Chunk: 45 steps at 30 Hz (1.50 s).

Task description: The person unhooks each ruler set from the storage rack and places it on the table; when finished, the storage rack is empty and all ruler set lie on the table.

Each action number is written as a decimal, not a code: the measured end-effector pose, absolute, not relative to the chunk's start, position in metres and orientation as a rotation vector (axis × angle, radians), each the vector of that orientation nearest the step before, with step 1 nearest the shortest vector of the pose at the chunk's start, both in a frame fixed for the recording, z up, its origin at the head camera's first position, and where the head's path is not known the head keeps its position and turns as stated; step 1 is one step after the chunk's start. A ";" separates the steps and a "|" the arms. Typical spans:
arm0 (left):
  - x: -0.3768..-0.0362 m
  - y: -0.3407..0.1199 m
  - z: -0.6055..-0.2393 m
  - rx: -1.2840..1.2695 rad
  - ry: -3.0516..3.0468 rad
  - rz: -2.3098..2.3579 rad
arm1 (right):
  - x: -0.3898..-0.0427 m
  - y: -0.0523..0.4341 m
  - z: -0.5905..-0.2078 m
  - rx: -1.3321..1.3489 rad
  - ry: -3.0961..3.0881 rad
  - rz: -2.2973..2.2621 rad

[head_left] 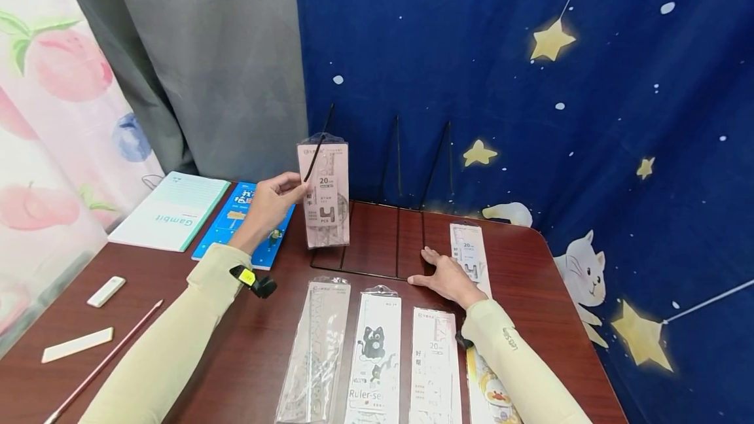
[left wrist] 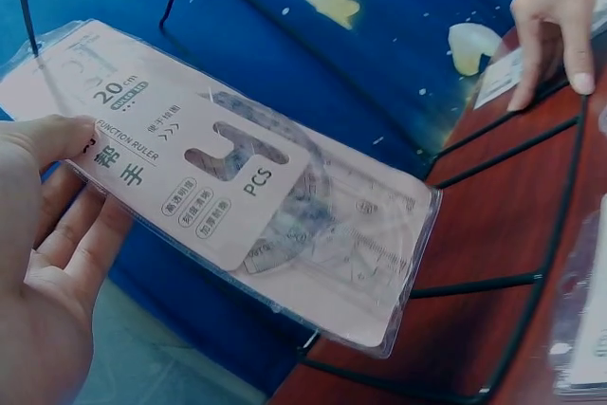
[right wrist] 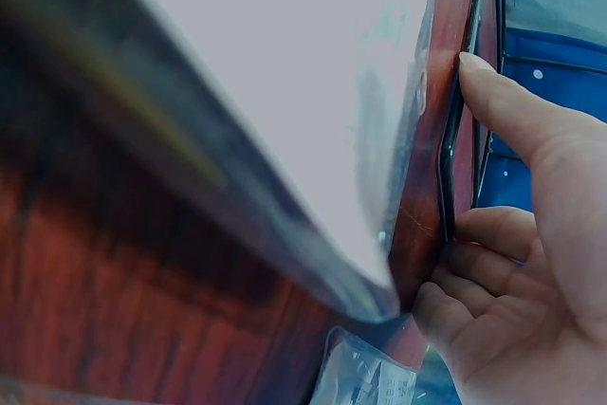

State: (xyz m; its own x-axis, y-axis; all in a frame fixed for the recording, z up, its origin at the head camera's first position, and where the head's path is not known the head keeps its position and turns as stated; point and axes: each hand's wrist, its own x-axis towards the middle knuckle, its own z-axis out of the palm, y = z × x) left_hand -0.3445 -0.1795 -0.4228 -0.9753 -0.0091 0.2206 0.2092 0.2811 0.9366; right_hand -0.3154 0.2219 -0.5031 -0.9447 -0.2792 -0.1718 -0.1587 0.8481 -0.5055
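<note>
In the head view, my left hand (head_left: 275, 198) pinches the left edge of a pink ruler set package (head_left: 326, 231) between thumb and fingers. The package hangs upright, its top hole around the left prong of a black wire rack (head_left: 397, 241). Up close in the left wrist view, the ruler set (left wrist: 237, 177) shows clear rulers behind its card. My right hand (head_left: 450, 278) holds the front right corner of the rack's base, thumb on the front wire and fingers at the side wire. In the right wrist view, the thumb (right wrist: 512, 106) lies on the black wire.
Packaged rulers (head_left: 318, 352), a cat ruler set (head_left: 375, 352) and further packs (head_left: 434, 365) lie in front of the rack; another pack (head_left: 468, 241) lies right. At left are a notebook (head_left: 171, 211), blue book (head_left: 206, 241), eraser (head_left: 106, 292), cream strip (head_left: 78, 345) and thin stick (head_left: 112, 352).
</note>
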 end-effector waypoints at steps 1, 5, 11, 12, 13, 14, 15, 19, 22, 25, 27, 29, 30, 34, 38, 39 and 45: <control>-0.341 -0.180 -0.423 -0.186 -2.368 -1.771 | -0.315 0.222 -0.503 -0.338 2.787 -0.731; -0.327 -0.180 -0.426 -0.185 -2.384 -1.755 | -0.316 0.220 -0.502 -0.346 2.795 -0.727; -0.311 -0.180 -0.429 -0.215 -2.368 -1.761 | -0.316 0.219 -0.500 -0.345 2.787 -0.728; -0.309 -0.180 -0.430 -0.225 -2.364 -1.758 | -0.315 0.219 -0.500 -0.341 2.785 -0.728; -0.307 -0.180 -0.430 -0.236 -2.356 -1.760 | -0.315 0.220 -0.500 -0.336 2.783 -0.728; -0.304 -0.179 -0.431 -0.244 -2.347 -1.765 | -0.315 0.220 -0.500 -0.330 2.782 -0.728; -0.302 -0.179 -0.432 -0.251 -2.338 -1.766 | -0.315 0.220 -0.500 -0.324 2.780 -0.728; -0.292 -0.178 -0.433 -0.271 -2.305 -1.757 | -0.314 0.221 -0.500 -0.310 2.781 -0.729; -0.284 -0.178 -0.434 -0.276 -2.286 -1.755 | -0.314 0.221 -0.500 -0.312 2.782 -0.733; -0.277 -0.179 -0.435 -0.277 -2.282 -1.754 | -0.314 0.221 -0.500 -0.309 2.780 -0.734; -0.272 -0.180 -0.436 -0.280 -2.276 -1.746 | -0.314 0.220 -0.500 -0.307 2.777 -0.736; -0.267 -0.181 -0.436 -0.285 -2.266 -1.748 | -0.314 0.220 -0.500 -0.308 2.774 -0.736; -0.264 -0.181 -0.436 -0.289 -2.262 -1.747 | -0.314 0.220 -0.500 -0.310 2.773 -0.737; -0.255 -0.180 -0.435 -0.303 -2.254 -1.746 | -0.315 0.220 -0.500 -0.313 2.771 -0.740; -0.248 -0.180 -0.434 -0.315 -2.243 -1.739 | -0.315 0.220 -0.499 -0.310 2.766 -0.741; -0.246 -0.180 -0.434 -0.315 -2.235 -1.744 | -0.315 0.220 -0.499 -0.308 2.764 -0.741; -0.234 -0.184 -0.434 -0.305 -2.235 -1.724 | -0.315 0.219 -0.499 -0.308 2.760 -0.741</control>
